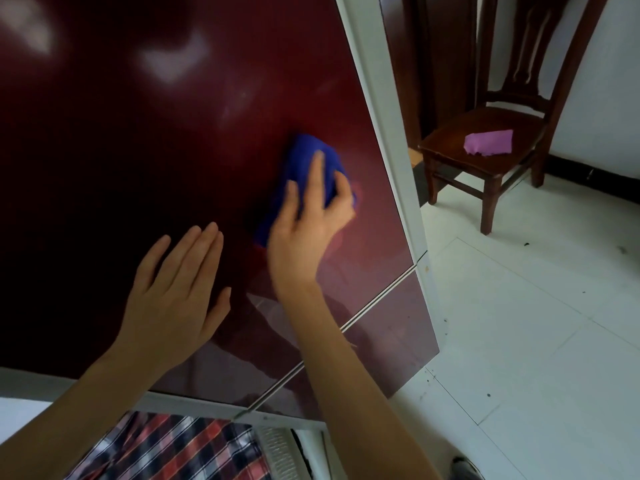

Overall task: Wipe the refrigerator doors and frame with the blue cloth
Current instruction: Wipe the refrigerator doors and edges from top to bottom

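Note:
A glossy dark red refrigerator door (138, 133) fills most of the view, with a pale grey frame (384, 109) along its right edge. My right hand (308, 223) presses a bunched blue cloth (304, 164) flat against the door near its right side, fingers spread over the cloth. My left hand (180, 285) lies open and flat on the door, lower and to the left, holding nothing. A thin seam (374, 306) separates the upper door from the lower door (388, 344).
A dark wooden chair (485, 140) stands to the right of the refrigerator with a purple cloth (488, 143) on its seat. White floor tiles (536, 323) spread to the right. My plaid clothing (173, 448) shows at the bottom.

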